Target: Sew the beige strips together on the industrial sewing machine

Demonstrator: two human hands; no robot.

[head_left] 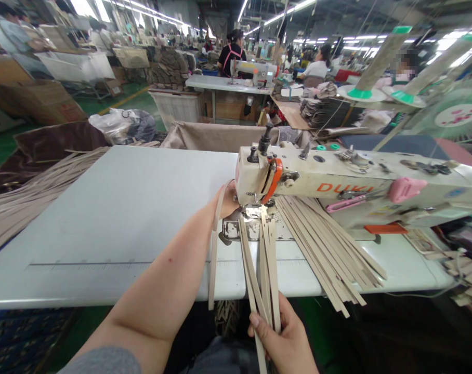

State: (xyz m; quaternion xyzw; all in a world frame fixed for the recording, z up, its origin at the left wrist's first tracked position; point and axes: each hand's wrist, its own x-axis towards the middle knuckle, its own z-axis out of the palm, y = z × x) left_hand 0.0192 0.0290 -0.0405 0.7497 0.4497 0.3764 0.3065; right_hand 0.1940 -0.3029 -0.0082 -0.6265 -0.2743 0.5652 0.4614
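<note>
Beige strips (274, 259) were clamped by the right hand (288, 335). The sewing machine (304, 174) partly hid the left hand (228, 202); its fingers I could not tell.

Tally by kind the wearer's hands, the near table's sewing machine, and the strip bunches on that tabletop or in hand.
Hands: 2 (left hand, right hand)
Sewing machine: 1
Strip bunches: 2 (fanned bunch, held bunch)
Total: 5

Strip lights (290, 12) glow above the green floor (141, 102).
</note>
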